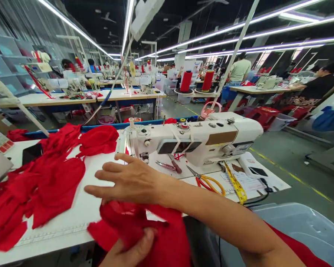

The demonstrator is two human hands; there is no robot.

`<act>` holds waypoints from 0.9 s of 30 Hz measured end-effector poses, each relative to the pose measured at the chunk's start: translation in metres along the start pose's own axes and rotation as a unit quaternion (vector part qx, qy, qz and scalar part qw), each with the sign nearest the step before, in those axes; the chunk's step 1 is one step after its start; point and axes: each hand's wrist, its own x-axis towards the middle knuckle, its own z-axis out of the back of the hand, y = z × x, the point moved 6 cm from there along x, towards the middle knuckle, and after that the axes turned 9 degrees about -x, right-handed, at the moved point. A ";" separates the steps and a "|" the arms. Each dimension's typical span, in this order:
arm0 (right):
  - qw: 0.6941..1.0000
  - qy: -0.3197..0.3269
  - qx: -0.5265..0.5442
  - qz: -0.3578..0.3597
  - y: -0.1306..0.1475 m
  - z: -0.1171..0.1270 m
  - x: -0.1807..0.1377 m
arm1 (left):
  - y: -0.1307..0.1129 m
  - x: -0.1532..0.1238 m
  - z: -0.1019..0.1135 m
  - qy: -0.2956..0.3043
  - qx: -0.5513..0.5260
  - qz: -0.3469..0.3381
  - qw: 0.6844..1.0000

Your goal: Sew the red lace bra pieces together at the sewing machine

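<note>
My right hand (126, 180) reaches across above the table's front part, fingers spread and pointing left, palm down over red fabric (167, 241). Low in the picture, my left hand (133, 246) pinches that fabric, its thumb on top and its other fingers largely hidden underneath. The cloth is bunched and hangs over the table's front edge. Just behind my right hand stands a white sewing machine (195, 137), its needle area lit. To the left, a loose heap of red fabric pieces (58, 185) covers much of the white tabletop (83, 207).
Scissors with orange handles (211, 183), a small pair of snips (167, 165) and a yellow tape measure (236, 185) lie by the machine. Two red thread cones (186, 81) stand behind it. A clear plastic bin (303, 226) sits at right. Other people work at tables further back.
</note>
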 end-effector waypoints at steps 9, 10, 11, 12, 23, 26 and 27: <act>0.802 -0.077 0.296 -0.513 0.020 -0.004 -0.142 | -0.050 0.006 -0.009 -0.022 -0.280 -0.088 0.956; 0.785 -0.065 0.306 -0.535 0.035 -0.010 -0.159 | -0.042 0.010 -0.008 -0.031 -0.284 -0.093 0.954; 0.773 -0.064 0.303 -0.554 0.050 -0.013 -0.173 | -0.034 0.013 -0.009 -0.035 -0.282 -0.095 0.954; 0.765 -0.064 0.296 -0.568 0.062 -0.016 -0.183 | -0.026 0.016 -0.010 -0.036 -0.278 -0.093 0.955; 0.649 -0.057 0.469 -0.596 0.068 -0.047 -0.178 | 0.011 0.008 -0.030 0.047 -0.235 -0.042 0.970; 0.602 -0.032 0.553 -0.575 0.069 -0.055 -0.165 | 0.007 0.003 -0.036 0.095 -0.229 -0.024 0.968; 0.600 -0.025 0.556 -0.574 0.068 -0.055 -0.163 | 0.005 0.002 -0.038 0.106 -0.225 -0.019 0.968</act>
